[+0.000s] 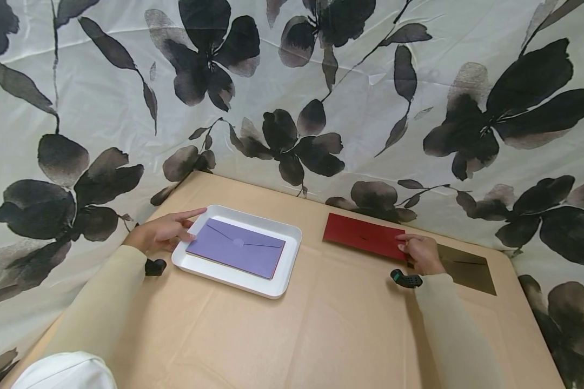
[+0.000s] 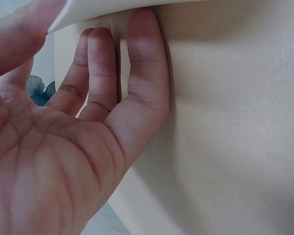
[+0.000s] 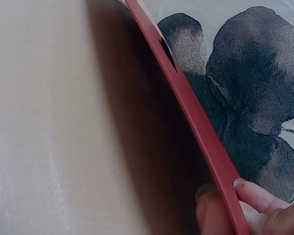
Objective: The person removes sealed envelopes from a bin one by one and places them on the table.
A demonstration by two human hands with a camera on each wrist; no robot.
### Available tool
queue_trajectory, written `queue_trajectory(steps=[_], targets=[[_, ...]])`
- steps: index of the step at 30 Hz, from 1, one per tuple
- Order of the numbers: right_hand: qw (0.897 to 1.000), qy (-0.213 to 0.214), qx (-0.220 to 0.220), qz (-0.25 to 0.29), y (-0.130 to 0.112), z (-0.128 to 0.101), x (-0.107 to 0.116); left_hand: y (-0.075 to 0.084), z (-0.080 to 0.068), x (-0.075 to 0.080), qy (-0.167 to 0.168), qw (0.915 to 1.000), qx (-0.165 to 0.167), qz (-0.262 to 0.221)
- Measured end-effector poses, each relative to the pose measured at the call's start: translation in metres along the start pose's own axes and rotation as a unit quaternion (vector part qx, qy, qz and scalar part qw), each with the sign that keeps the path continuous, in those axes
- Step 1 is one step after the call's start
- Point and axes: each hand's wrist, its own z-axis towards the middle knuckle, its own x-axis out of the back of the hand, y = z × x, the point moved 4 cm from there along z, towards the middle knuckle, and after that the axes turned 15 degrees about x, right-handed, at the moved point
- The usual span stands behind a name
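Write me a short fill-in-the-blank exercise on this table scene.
1. The purple envelope lies inside the white ____.
2. The right hand pinches the ____ envelope.
3. The left hand touches the tray's ____ end.
Missing words: tray; red; left

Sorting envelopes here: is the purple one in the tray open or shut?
Shut. The purple envelope lies flat in the white tray, its pointed flap folded down to a round seal at the middle.
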Motion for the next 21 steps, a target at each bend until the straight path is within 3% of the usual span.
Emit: queue_trajectory(steps=[9, 21], targets=[[1.0, 0.001, 0.005, -0.002, 0.0029, 0.0033, 0.0021, 0.0, -0.0005, -0.0005, 0.007, 0.9999, 0.004, -0.007], [0.998, 0.016, 0.032, -0.048, 0.0028, 0.0079, 0.0015, 0.0, 0.001, 0.0002, -0.004, 0.9999, 0.002, -0.012]])
